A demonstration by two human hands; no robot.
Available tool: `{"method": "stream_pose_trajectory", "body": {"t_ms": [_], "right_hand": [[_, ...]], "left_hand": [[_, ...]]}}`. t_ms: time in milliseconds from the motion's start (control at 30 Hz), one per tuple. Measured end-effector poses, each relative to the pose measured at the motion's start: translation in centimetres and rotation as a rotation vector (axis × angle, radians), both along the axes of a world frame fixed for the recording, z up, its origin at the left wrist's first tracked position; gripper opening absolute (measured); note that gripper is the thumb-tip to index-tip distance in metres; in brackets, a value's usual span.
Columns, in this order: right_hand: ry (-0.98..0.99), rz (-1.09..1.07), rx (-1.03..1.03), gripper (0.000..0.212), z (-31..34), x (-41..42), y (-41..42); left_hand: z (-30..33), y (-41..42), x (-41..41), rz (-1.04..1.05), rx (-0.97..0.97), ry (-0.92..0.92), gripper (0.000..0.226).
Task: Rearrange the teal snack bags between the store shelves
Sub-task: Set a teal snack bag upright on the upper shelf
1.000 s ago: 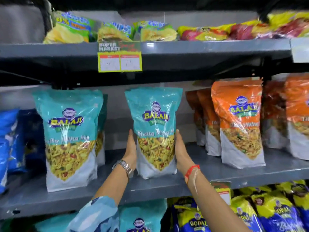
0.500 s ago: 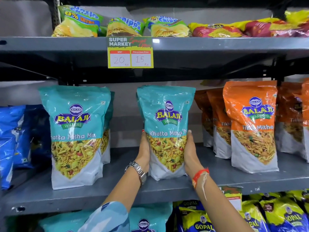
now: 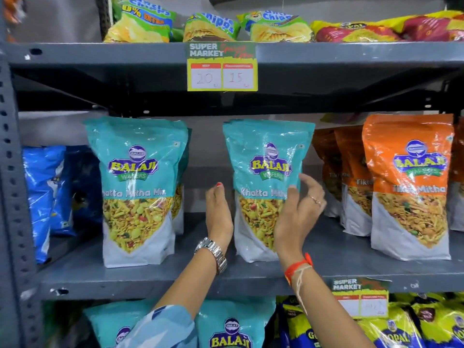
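Observation:
A teal Balaji "Khatta Mitha Mix" bag (image 3: 266, 156) stands upright on the grey middle shelf (image 3: 175, 282). My left hand (image 3: 218, 214) lies flat along the bag's left edge, fingers straight. My right hand (image 3: 298, 212) is in front of its lower right side with fingers spread and loose, only the thumb near the front. A second teal bag (image 3: 136, 172) stands to the left, with another teal bag (image 3: 184, 156) partly hidden behind it. Two more teal bags (image 3: 231, 322) sit on the shelf below.
Orange Balaji bags (image 3: 411, 187) fill the middle shelf to the right, blue bags (image 3: 42, 197) the left. A gap separates the two front teal bags. A price tag (image 3: 222, 69) hangs from the upper shelf, under chip bags (image 3: 143, 21). Yellow-blue bags (image 3: 401, 327) sit at lower right.
Both hands gripped the sides of the middle teal bag before. Now the right hand has loosened and spread its fingers, and the left has flattened beside the bag, which stands by itself.

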State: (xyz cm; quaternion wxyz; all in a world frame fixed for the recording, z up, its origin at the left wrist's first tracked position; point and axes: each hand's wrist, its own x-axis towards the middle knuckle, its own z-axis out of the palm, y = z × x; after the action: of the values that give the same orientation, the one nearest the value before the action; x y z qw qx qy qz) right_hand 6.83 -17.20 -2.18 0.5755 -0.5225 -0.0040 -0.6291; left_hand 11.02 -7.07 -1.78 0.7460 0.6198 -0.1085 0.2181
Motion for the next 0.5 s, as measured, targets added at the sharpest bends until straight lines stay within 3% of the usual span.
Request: {"method": "stream_pose_trajectory", "body": {"t_ms": [67, 233, 367, 500], "right_hand": [[-0.072, -0.060, -0.113, 0.024, 0.4, -0.1, 1.9], [-0.128, 0.072, -0.281, 0.023, 0.6, 0.8, 7.5], [0.096, 0.437, -0.290, 0.026, 0.9, 3.5, 12.7], [0.378, 0.753, 0.028, 0.041, 1.6, 6.7, 15.9]], "left_hand": [[-0.1, 2.4, -1.4, 0.072, 0.041, -0.149, 0.018], [-1.2, 10.8, -3.3, 0.494, 0.018, -0.406, 0.013], [-0.6, 17.5, -1.0, 0.759, -0.034, -0.242, 0.031], [-0.3, 21.8, 2.2, 0.624, 0.022, -0.033, 0.032]]}}
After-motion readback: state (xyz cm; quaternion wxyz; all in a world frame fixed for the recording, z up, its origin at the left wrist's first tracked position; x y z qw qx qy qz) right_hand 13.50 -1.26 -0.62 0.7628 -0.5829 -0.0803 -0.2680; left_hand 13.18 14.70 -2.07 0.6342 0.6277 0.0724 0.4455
